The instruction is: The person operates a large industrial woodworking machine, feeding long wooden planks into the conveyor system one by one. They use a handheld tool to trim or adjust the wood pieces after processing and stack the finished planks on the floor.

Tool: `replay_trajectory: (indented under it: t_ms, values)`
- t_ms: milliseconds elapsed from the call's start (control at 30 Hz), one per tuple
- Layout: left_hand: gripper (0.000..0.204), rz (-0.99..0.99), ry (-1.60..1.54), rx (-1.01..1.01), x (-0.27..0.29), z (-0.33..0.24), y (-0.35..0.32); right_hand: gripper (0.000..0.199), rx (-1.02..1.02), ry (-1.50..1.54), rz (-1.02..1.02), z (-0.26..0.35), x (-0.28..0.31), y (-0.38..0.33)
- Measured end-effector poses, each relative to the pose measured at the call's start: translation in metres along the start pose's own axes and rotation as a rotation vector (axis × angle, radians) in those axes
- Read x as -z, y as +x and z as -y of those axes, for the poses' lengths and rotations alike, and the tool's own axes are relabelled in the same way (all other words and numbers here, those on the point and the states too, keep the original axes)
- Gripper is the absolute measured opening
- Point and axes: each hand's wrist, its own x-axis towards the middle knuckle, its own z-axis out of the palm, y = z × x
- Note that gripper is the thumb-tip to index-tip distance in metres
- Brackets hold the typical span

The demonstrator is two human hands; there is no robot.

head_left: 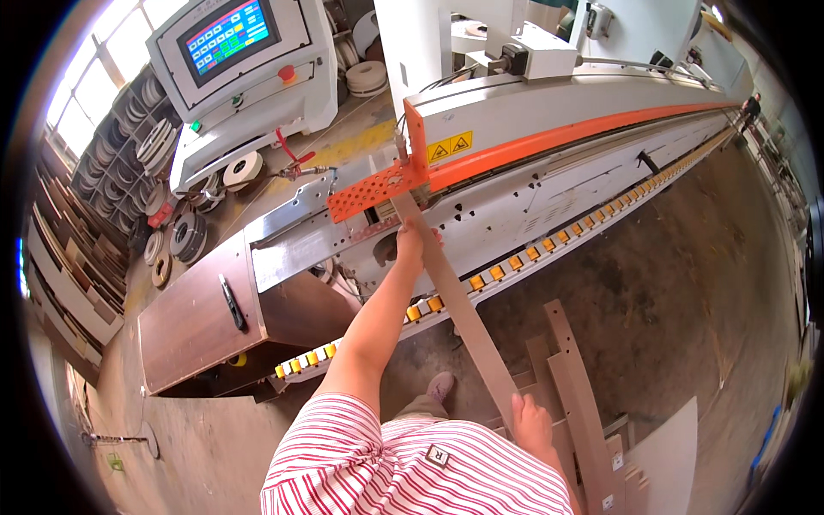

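Holding: my left hand (410, 240) and right hand (532, 422) clamp the board strip (459, 305).
Axis: long, slanting up-left into the orange guard (378, 190).
Room: dusty workshop floor (652, 275).

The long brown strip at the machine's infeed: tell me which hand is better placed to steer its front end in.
Probably the left hand: it grips the long brown strip right beside the orange perforated guard. The right hand holds the rear end, near the body.
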Motion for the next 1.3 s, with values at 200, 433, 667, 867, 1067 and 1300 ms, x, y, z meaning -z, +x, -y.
replay_trajectory:
  t_ms: [200, 433, 667, 867, 1067, 1300]
  values:
    - [0.047, -0.059, 0.081, -0.03, -0.003, -0.002, 0.005, 0.049, -0.01, 0.009, 0.057, 0.001, 0.0, 0.007]
    - [0.047, -0.061, 0.109, -0.034, -0.013, -0.001, 0.006, 0.049, -0.007, 0.011, 0.071, -0.005, 0.004, 0.013]
    - [0.047, -0.061, 0.112, -0.043, -0.026, 0.008, 0.018, 0.047, 0.018, 0.013, 0.014, -0.019, 0.016, 0.028]
    - [0.047, -0.027, 0.081, -0.034, -0.089, 0.038, 0.06, 0.047, -0.032, 0.019, -0.094, -0.056, 0.039, 0.052]
    - [0.022, 0.632, 1.063, -0.917, -0.005, 0.031, 0.208, 0.034, -0.072, 0.158, -0.177, -0.05, 0.069, 0.081]
    - [0.036, 0.254, 0.708, -0.563, -0.108, 0.079, 0.02, 0.03, 0.169, -0.027, -0.595, -0.124, -0.007, -0.014]
